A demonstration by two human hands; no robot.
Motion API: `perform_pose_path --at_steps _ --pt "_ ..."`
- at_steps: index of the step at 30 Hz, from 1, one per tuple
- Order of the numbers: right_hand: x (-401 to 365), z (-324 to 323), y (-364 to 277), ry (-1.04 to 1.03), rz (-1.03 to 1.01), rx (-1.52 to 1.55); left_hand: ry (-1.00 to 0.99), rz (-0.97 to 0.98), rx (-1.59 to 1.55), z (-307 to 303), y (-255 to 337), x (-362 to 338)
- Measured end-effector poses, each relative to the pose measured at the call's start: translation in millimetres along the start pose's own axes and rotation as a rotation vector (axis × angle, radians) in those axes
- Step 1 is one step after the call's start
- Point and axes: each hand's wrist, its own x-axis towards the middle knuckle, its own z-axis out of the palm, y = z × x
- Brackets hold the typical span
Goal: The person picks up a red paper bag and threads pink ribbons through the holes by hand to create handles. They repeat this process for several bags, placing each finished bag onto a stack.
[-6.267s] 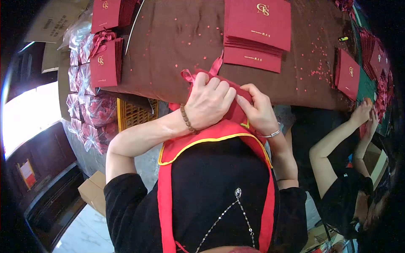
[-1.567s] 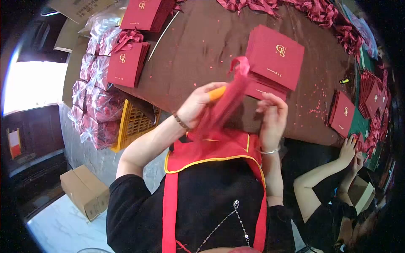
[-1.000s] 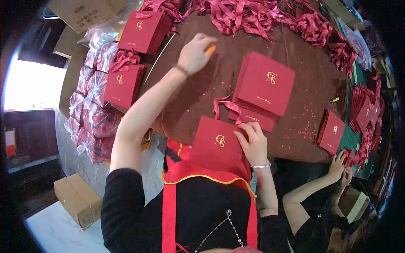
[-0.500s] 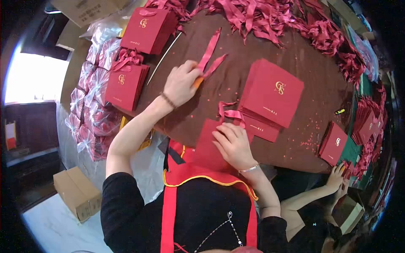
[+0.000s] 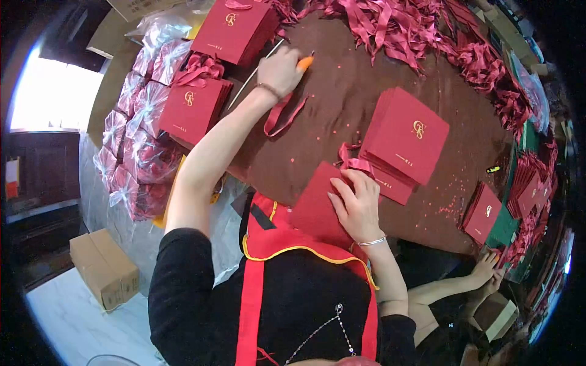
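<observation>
My left hand [image 5: 281, 71] is closed around an orange-handled tool [image 5: 304, 63] with a thin dark tip. Its exact kind is too small to tell. Just below that hand a loose dark-pink ribbon [image 5: 282, 119] lies in a curve on the cloth. At the near edge, my right hand [image 5: 361, 204] grips a plain red paper bag [image 5: 318, 204], its fingers bent over the upper part. A ribbon handle [image 5: 355, 160] lies at the bag's top, by the fingertips. Beyond it sits a stack of red bags [image 5: 410, 131] with gold lettering.
Ribbon-handled bags [image 5: 192, 104] stand at the left, beside plastic-wrapped bundles [image 5: 146, 158]. A pale rod [image 5: 249, 83] lies nearby. Heaped ribbons [image 5: 397, 27] line the far edge of the brown cloth [image 5: 329, 122]. A co-worker's hands [image 5: 486, 268] are at the right.
My left hand has moved away from me with the orange-handled tool, and the ribbon's ends now lie nearer me than before. My right hand stays on the bag, which is more tilted. The view shifted slightly.
</observation>
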Motion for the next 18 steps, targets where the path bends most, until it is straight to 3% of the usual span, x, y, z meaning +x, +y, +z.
perform_pose_path --at_steps 3,7,10,12,14,17,18 --pt "-2.1 -4.0 -0.1 0.011 0.05 0.004 0.212 0.048 0.096 33.3 3.0 25.0" --pt "-6.9 -6.7 6.6 0.073 0.126 0.065 0.171 0.103 -0.08 28.4 0.7 19.8" --pt "-6.5 -7.6 12.1 0.048 0.164 0.077 -0.043 0.11 -0.717 -2.8 9.6 -16.9" --pt "-5.4 -8.6 12.8 0.064 0.164 0.086 -0.213 -0.01 -0.973 -23.0 24.2 -50.0" --pt "-2.7 -12.0 10.7 0.016 0.209 0.113 -0.335 -0.032 -1.035 -32.8 33.3 -79.5" --pt "-3.0 -11.9 11.7 -0.015 0.22 0.158 -0.633 -0.25 -1.109 -49.7 48.3 -111.5" --pt "-3.7 -11.3 11.9 -0.033 0.222 0.202 -0.662 -0.225 -1.135 -52.7 51.0 -119.4"
